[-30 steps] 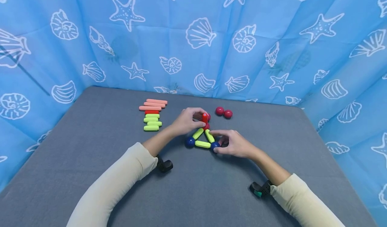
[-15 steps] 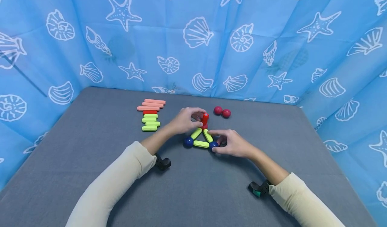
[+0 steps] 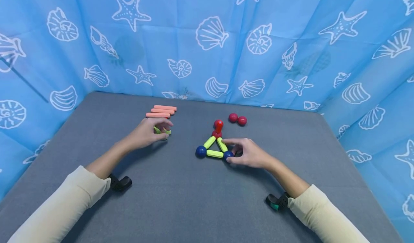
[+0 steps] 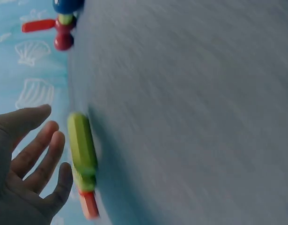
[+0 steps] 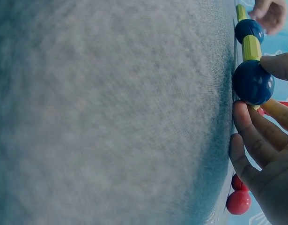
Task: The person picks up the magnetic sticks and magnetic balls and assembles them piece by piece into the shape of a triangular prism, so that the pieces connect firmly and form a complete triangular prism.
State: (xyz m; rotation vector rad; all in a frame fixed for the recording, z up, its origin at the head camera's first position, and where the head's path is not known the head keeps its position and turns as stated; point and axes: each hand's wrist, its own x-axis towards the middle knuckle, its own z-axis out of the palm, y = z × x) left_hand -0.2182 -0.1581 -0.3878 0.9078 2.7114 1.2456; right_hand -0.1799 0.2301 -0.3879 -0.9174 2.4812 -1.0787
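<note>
The left hand (image 3: 145,132) hovers with fingers apart and loosely bent, gripping nothing, just beside the loose green rods (image 4: 83,143), which it partly hides. Behind it lie three pink rods (image 3: 160,110). To the right, a triangle of green rods (image 3: 215,154) lies on the grey table (image 3: 181,203): a left blue ball (image 3: 201,151), a front red ball (image 3: 217,135) bearing an upright red rod (image 3: 219,127), with a back red ball (image 3: 216,123) behind, and a right blue ball (image 3: 227,156), pinched between the right hand's (image 3: 248,153) thumb and fingers. Two spare red balls (image 3: 233,118) lie beyond.
</note>
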